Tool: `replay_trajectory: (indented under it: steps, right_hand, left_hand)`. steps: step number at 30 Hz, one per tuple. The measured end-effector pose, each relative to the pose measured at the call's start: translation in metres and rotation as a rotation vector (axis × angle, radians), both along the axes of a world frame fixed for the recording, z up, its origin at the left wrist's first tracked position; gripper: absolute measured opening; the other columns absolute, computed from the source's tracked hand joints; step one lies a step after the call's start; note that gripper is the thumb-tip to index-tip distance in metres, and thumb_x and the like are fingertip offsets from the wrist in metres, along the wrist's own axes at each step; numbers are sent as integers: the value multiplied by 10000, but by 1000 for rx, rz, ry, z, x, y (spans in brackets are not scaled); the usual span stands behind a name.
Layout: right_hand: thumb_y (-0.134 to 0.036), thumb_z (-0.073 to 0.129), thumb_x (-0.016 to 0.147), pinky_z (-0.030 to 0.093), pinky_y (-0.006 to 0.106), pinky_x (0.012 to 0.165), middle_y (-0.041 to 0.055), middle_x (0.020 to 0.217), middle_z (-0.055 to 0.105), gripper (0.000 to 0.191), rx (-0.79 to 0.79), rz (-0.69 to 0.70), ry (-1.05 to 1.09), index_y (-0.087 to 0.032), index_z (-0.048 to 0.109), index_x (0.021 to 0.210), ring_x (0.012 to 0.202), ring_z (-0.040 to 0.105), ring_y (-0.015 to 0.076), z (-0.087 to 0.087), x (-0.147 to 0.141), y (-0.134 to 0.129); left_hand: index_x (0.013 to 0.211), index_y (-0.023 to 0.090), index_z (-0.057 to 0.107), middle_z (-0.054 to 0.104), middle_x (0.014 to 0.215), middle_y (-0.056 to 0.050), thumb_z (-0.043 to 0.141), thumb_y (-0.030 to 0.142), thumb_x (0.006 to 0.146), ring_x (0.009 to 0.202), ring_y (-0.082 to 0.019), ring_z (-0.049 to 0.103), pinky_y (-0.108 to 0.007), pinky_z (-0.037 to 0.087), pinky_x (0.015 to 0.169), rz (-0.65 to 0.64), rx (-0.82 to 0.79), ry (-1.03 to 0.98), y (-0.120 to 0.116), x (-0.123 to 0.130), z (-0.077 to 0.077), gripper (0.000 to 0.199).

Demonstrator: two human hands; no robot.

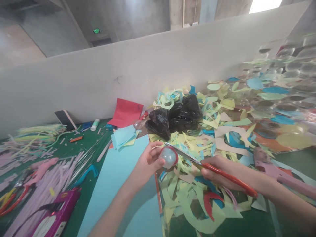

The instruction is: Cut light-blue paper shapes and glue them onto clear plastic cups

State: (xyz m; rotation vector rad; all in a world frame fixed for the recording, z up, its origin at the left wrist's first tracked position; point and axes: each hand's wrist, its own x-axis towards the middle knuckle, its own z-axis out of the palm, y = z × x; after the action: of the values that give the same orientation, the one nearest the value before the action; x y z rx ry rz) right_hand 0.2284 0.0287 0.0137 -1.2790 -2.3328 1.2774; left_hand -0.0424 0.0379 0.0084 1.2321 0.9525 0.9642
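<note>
Between the thumb and fingers of my left hand (145, 163) is a small clear plastic dome (168, 157) with a red rim along its right side. My right hand (218, 171) grips red-handled scissors (229, 177), whose metal blades point left and lie at the dome's upper right edge. Beneath my left hand and forearm are light blue sheets (116, 174). Green, yellow and blue paper scraps (197, 210) lie under the scissors, with a curved red offcut (209, 202) among them.
A black plastic bag (175, 117) sits amid scraps before the white partition (123, 72). Clear domes (293, 65) fill the right back. A pink glue gun (283, 176) lies right. At left are pipe cleaners (46, 191), a purple device (58, 214) and a phone (65, 119).
</note>
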Motion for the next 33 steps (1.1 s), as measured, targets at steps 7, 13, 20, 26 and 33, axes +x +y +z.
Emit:
replay_trajectory:
  steps: [7, 13, 20, 26, 33]
  right_hand:
    - [-676, 439, 868, 249, 239, 477, -24, 592, 454, 518, 68, -62, -139, -191, 457, 688, 484, 360, 99, -1, 0, 0]
    - [-752, 428, 808, 265, 254, 464, 15, 520, 505, 599, 194, -196, -315, -201, 490, 583, 476, 449, 151, -9, -1, 3]
    - [-711, 406, 834, 333, 273, 461, 70, 584, 618, 560, 318, -362, -441, -209, 589, 670, 513, 554, 214, -12, 0, 8]
    - [-475, 453, 874, 378, 287, 507, 93, 717, 691, 348, 391, -478, -533, -197, 635, 976, 662, 638, 266, -15, 3, 14]
    - [-392, 487, 882, 426, 341, 668, 73, 760, 683, 238, 649, -362, -512, -190, 603, 833, 728, 625, 255, -29, 2, 15]
  left_hand:
    - [1111, 244, 493, 624, 1026, -55, 775, 517, 665, 884, -179, 612, -275, 492, 736, 6, 9, 28, 0, 1, 1, 594]
    - [1117, 237, 494, 633, 1010, -56, 753, 483, 709, 875, -184, 613, -276, 485, 729, 18, 19, 100, 2, 0, -1, 542]
    - [1122, 230, 510, 631, 1119, -73, 702, 437, 778, 1016, -207, 609, -296, 483, 831, 97, 90, 166, 5, 1, -2, 445]
    - [1129, 222, 522, 613, 1189, -82, 695, 419, 788, 1102, -226, 584, -314, 488, 867, 125, 106, 191, 5, 1, -4, 430]
    - [1128, 253, 497, 608, 1201, -68, 658, 380, 826, 1131, -223, 579, -361, 473, 926, 82, 156, 282, -4, 5, -6, 365]
